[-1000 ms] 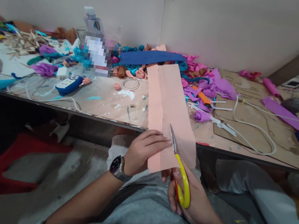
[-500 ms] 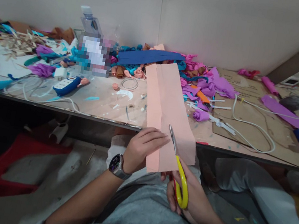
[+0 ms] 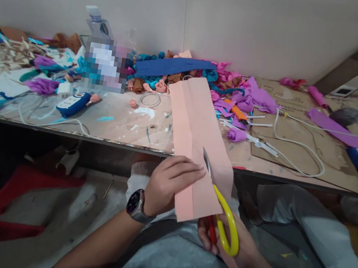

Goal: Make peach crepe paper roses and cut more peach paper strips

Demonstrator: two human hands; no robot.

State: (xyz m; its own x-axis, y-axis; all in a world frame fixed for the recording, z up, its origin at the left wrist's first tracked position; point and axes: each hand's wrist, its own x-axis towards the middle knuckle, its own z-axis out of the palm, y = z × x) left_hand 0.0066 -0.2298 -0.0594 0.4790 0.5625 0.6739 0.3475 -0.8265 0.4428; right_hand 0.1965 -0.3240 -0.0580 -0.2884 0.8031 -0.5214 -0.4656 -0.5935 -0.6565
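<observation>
A long peach sheet of crepe paper [image 3: 197, 123] reaches from the table over its front edge toward my lap, with a fold along its left side. My left hand [image 3: 174, 179], with a watch on the wrist, grips the lower left of the sheet, fingers on top and thumb hidden. In my right hand [image 3: 232, 243] are scissors [image 3: 227, 220] with yellow and red handles. One blade lies over the paper, pointing away from me; the other is hidden beneath it. From the near edge, a cut runs up into the sheet along the blades.
A blue paper strip [image 3: 176, 67] lies on heaped coloured paper scraps. Behind the sheet's left side are a wire ring [image 3: 150, 99] and a blue-and-white device [image 3: 73, 104]. White cables, a purple paper rose [image 3: 236, 135] and cardboard [image 3: 280, 146] lie to the right. A bottle [image 3: 100, 27] stands at the back.
The scissors' handles have spread wider, and my right hand has shifted slightly right. The paper's near end hangs a little lower, with the cut part separating. The view has shifted slightly right.
</observation>
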